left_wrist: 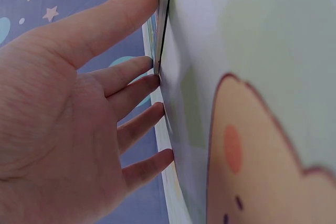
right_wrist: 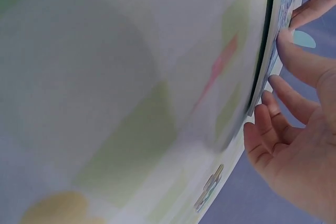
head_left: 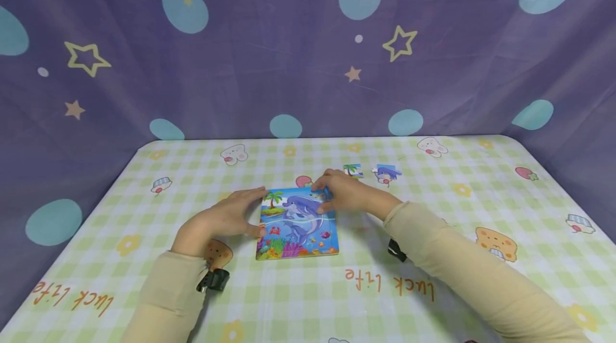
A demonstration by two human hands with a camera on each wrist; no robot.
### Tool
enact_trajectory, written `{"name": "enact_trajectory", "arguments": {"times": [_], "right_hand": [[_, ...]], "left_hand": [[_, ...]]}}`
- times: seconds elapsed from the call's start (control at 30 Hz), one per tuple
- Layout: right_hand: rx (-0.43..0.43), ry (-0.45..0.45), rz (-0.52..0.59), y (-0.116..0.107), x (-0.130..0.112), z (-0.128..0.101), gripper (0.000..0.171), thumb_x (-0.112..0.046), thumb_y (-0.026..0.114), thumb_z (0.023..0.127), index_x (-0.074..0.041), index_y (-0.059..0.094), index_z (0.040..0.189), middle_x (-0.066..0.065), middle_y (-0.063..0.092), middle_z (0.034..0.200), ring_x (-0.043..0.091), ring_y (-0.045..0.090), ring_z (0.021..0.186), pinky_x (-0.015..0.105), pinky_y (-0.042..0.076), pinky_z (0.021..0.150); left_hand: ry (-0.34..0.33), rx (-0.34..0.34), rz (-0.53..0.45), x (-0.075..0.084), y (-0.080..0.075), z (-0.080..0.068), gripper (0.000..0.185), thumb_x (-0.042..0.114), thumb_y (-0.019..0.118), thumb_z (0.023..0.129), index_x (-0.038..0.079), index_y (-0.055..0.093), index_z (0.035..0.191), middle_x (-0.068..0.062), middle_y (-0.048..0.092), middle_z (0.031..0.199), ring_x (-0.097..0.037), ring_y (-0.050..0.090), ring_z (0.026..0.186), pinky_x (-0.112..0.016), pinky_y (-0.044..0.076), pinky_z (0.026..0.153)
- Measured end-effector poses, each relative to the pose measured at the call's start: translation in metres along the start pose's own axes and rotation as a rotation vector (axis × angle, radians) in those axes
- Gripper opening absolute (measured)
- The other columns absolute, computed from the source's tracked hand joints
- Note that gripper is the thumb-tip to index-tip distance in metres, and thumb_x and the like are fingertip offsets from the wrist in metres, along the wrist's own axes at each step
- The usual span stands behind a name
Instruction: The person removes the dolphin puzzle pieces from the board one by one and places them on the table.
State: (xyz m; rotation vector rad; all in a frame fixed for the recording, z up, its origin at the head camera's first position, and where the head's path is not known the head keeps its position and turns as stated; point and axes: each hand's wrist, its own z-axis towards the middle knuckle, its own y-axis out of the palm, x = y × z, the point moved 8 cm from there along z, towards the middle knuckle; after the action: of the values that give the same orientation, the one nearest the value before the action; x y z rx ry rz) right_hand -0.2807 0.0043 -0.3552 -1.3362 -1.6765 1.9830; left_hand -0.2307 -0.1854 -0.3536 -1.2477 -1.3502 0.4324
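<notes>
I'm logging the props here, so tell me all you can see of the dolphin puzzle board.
The dolphin puzzle board is a thin, flat, roughly square panel lying on the checked tablecloth. Its picture shows dolphins, a palm island, a crab and coral. The left hand touches its left edge with straight fingers; the right hand rests at its top right corner.

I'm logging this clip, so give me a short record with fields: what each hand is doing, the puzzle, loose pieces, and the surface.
left hand: fingers straight, touching the left edge of the puzzle board
right hand: resting on the board's upper right corner, fingers bent over a piece there
puzzle board: dolphin picture, lying flat
loose pieces: palm-tree piece and dolphin piece, beyond the right hand, apart from the board
surface: table under green checked cloth
</notes>
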Motion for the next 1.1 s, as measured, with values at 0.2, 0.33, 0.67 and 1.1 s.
{"name": "enact_trajectory", "arguments": {"times": [0.2, 0.33, 0.67, 1.1], "right_hand": [[-0.009, 0.051, -0.016, 0.0022, 0.0008, 0.0045, 0.047, -0.024, 0.081, 0.083, -0.008, 0.066, 0.124, 0.006, 0.057, 0.111, 0.021, 0.053, 0.099, 0.039, 0.048, 0.089], [-0.006, 0.053, -0.027, 0.0035, 0.0000, 0.0085, 0.046, -0.022, 0.083, 0.081, -0.006, 0.066, 0.121, 0.007, 0.058, 0.110, 0.022, 0.054, 0.102, 0.038, 0.048, 0.091], [0.017, 0.055, -0.032, 0.0029, -0.0042, 0.0075, 0.049, -0.020, 0.084, 0.081, -0.003, 0.061, 0.120, 0.010, 0.059, 0.113, 0.027, 0.054, 0.111, 0.040, 0.047, 0.098], [0.010, 0.044, 0.018, 0.0004, -0.0056, 0.0020, 0.044, -0.016, 0.080, 0.085, -0.007, 0.058, 0.122, 0.010, 0.061, 0.118, 0.023, 0.059, 0.106, 0.038, 0.049, 0.093]], "left_hand": [[0.004, 0.000, -0.003, -0.0008, 0.0002, 0.0007, 0.093, 0.037, 0.081, 0.082, 0.001, 0.033, 0.153, -0.019, 0.027, 0.159, -0.045, 0.021, 0.144, -0.062, 0.020, 0.114], [0.007, -0.002, -0.005, -0.0012, 0.0002, 0.0007, 0.093, 0.037, 0.081, 0.082, 0.000, 0.033, 0.153, -0.020, 0.027, 0.159, -0.045, 0.021, 0.144, -0.062, 0.020, 0.114], [0.013, -0.003, -0.007, -0.0010, -0.0001, 0.0009, 0.093, 0.038, 0.081, 0.082, 0.000, 0.033, 0.153, -0.021, 0.027, 0.159, -0.045, 0.021, 0.144, -0.061, 0.021, 0.115], [0.021, -0.001, -0.014, -0.0009, 0.0004, 0.0009, 0.093, 0.037, 0.081, 0.082, -0.001, 0.034, 0.152, -0.022, 0.027, 0.159, -0.046, 0.021, 0.144, -0.062, 0.020, 0.115]]}}
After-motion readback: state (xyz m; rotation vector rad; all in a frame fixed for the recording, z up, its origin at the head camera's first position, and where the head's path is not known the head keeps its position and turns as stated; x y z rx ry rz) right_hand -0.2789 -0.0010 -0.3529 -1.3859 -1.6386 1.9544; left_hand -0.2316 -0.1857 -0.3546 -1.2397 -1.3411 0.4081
